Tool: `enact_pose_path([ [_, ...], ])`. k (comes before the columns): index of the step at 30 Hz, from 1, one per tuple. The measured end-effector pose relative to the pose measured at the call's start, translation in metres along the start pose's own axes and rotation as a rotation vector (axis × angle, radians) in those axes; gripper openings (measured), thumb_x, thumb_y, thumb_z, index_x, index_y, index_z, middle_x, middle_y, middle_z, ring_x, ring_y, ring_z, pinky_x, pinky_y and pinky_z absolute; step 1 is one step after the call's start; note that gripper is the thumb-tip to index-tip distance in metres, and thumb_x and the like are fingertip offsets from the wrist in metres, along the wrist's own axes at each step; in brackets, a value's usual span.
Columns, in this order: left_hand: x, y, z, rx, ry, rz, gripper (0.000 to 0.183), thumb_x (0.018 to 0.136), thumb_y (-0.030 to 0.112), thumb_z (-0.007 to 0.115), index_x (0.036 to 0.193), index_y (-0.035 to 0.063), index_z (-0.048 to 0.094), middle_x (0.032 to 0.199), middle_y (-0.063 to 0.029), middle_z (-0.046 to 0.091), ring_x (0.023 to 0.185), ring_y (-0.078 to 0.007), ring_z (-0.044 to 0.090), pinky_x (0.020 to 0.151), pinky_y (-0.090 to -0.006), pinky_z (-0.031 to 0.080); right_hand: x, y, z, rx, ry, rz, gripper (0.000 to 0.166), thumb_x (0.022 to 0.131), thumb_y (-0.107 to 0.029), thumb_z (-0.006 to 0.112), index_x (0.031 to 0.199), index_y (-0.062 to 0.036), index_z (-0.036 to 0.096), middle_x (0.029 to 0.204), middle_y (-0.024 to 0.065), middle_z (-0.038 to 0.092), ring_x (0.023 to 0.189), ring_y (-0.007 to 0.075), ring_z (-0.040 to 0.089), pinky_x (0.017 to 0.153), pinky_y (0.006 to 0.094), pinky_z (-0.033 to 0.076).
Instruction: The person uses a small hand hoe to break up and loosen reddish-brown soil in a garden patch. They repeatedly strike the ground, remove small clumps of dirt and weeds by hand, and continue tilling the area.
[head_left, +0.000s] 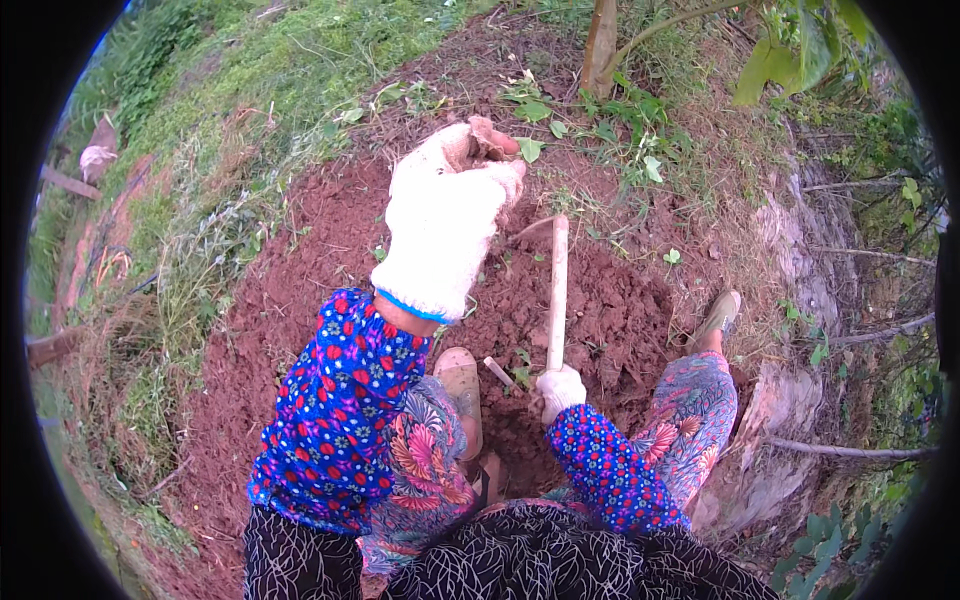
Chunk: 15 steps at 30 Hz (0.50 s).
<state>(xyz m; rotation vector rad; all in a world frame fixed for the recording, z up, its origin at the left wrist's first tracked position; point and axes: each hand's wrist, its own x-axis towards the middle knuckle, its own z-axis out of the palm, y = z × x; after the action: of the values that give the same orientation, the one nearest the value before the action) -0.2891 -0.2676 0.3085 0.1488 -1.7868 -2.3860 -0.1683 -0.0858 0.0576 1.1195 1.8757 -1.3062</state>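
Note:
My left hand (454, 202), in a white knit glove with a blue cuff edge, is raised above the dug soil, its fingers curled; whether anything lies in them cannot be told. My right hand (561, 391), also gloved, grips the pale wooden handle of a hoe (558, 292). The hoe's handle points away from me, and its thin blade (534, 228) rests at the soil by the far end, partly behind the left glove. Loose reddish-brown soil (600, 315) lies around the tool. A short pale stick (499, 372) stands out of the soil between my feet.
My shoes (459, 390) stand on either side of the loosened soil. A slim tree trunk (598, 49) rises beyond it, with leafy vines (637, 120) at its base. Grass and weeds (300, 60) cover the left; an eroded bank (787, 405) with bare branches (851, 450) lies right.

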Motion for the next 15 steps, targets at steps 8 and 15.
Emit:
enact_pose_path([
  [8,-0.006,-0.002,0.008,-0.061,-0.072,0.067,0.017,0.072,-0.004,0.059,0.088,-0.0011,0.055,0.070,-0.0048,0.056,0.054,-0.0082,0.052,0.042,-0.0200,0.039,-0.024,-0.016,-0.063,-0.206,0.310,-0.371,0.019,0.075,-0.014,0.056,0.087,-0.0003,0.059,0.067,0.0108,0.060,0.048,0.0164,0.058,0.042,0.0303,0.044],
  [15,-0.008,0.003,0.001,-0.037,-0.030,0.125,0.016,0.076,-0.002,0.056,0.092,-0.0020,0.056,0.069,-0.0023,0.054,0.053,-0.0069,0.046,0.046,-0.0194,0.035,-0.115,-0.257,-0.108,0.620,0.115,-1.114,0.016,0.075,-0.001,0.062,0.084,-0.0009,0.049,0.060,0.0065,0.054,0.040,0.0117,0.047,0.036,0.0230,0.039],
])
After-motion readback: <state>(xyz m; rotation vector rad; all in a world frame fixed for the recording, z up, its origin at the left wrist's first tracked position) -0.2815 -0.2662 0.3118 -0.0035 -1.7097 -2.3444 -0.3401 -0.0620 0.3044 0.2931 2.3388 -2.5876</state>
